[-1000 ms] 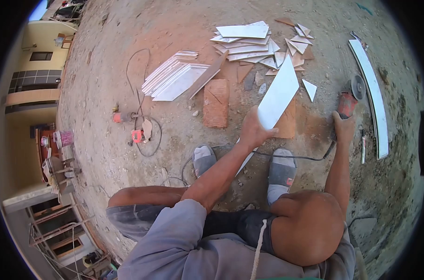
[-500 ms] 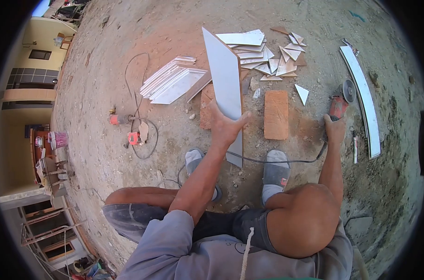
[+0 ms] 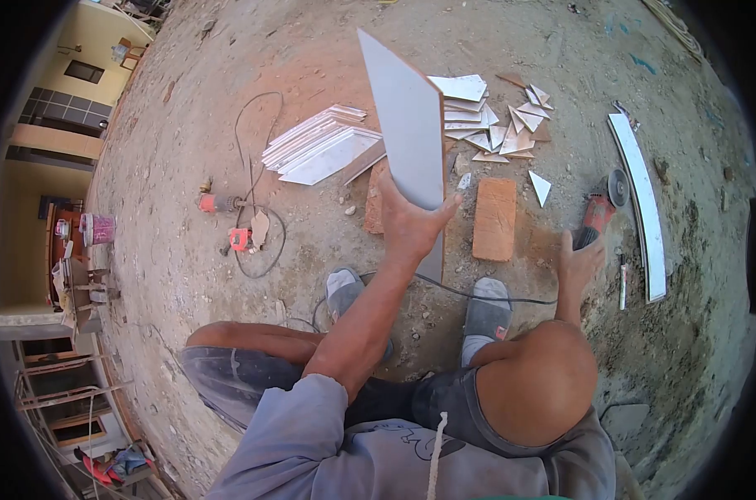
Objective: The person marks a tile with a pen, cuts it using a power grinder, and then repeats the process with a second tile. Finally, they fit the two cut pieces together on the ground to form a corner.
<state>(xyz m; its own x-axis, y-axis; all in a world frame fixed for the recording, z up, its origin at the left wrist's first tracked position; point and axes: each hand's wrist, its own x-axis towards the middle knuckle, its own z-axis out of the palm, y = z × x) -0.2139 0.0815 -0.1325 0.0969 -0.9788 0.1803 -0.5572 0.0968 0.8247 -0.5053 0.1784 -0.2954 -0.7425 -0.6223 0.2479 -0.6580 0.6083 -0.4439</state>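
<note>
The long tile (image 3: pixel 407 125) is pale grey-white with a brown edge. The angle grinder (image 3: pixel 596 212) is red and black, its disc (image 3: pixel 618 188) grey. The bricks (image 3: pixel 494 218) are orange.

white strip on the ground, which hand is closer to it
Right. The right hand, at the grinder, is just left of the white strip; the left hand, gripping a tile, is much farther left, past the brick.
</note>
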